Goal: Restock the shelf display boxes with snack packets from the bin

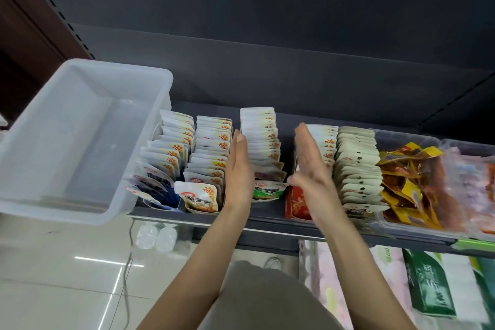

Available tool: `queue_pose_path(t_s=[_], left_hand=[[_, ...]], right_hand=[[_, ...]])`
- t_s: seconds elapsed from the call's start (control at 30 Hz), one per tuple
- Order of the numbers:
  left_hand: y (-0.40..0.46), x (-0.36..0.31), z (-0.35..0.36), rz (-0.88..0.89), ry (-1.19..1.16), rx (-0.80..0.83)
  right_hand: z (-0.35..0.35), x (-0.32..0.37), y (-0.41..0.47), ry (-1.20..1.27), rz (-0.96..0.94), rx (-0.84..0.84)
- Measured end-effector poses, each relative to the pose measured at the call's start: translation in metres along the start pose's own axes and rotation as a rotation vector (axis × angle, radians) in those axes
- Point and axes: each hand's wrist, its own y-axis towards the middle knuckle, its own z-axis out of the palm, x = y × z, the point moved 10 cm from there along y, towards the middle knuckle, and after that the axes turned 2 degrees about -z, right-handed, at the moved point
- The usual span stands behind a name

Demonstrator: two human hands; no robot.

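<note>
White snack packets (263, 147) are seen standing on edge in a row on the shelf (267, 225), with the green-fronted packet (267, 190) at the near end. This row is flanked by both hands. The left hand (239, 169) is held flat, fingers straight and together, palm pressed against the row's left side. The right hand (312, 166) is held flat too, fingers straight, a little apart from the row's right side and just in front of the red display box (297, 203); it is slightly motion-blurred. Nothing is gripped by either hand.

Containers, left to right:
- Translucent plastic bin (80, 139), overhanging the shelf's left end; no packets are seen inside.
- Blue-fronted packet row (163, 166), fanned and leaning.
- Orange-fronted packet row (209, 163), upright, in a card box.
- Flanked row, as noted.
- Red display box with white packets (325, 147) stood in it.
- Pale grey-white packet row (357, 169), each packet with a punched hole.
- Clear tray (401, 222) holding loose yellow-and-red packets (407, 182).

Packets are flat, sealed pouches, mostly white-backed, many marked with an orange "20" badge.
</note>
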Motion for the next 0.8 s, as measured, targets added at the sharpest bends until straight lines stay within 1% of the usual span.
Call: queue_pose_path(t_s=[0.07, 0.1, 0.13, 0.23, 0.3, 0.33, 0.4, 0.53, 0.63, 0.8], left_hand=[[-0.007, 0.006, -0.004, 0.039, -0.04, -0.012], [-0.009, 0.009, -0.006, 0.044, -0.08, -0.012], [-0.011, 0.015, -0.007, 0.032, -0.124, -0.005], [-0.013, 0.027, 0.0, -0.028, -0.142, 0.057], [-0.012, 0.027, 0.006, -0.012, -0.066, 0.087], [-0.012, 0.025, 0.008, 0.005, -0.023, 0.086], [-0.01, 0.022, 0.008, 0.026, 0.046, 0.087], [-0.01, 0.023, 0.006, 0.046, 0.108, 0.106], [-0.007, 0.021, 0.009, 0.076, 0.115, 0.134], [-0.001, 0.022, 0.007, 0.085, 0.053, 0.061]], right_hand=[[0.013, -0.02, -0.01, -0.246, 0.019, 0.056], [0.014, -0.031, -0.008, -0.306, 0.037, 0.045], [0.013, -0.04, -0.003, -0.31, 0.069, 0.009], [0.011, -0.055, 0.017, -0.2, 0.196, -0.102], [0.017, -0.061, 0.025, -0.09, 0.203, -0.107], [0.019, -0.062, 0.026, -0.077, 0.188, -0.103], [0.02, -0.062, 0.027, -0.132, 0.159, -0.075], [0.019, -0.064, 0.03, -0.221, 0.156, 0.004], [0.02, -0.061, 0.038, -0.264, 0.15, -0.011], [0.021, -0.067, 0.032, -0.03, 0.196, -0.125]])
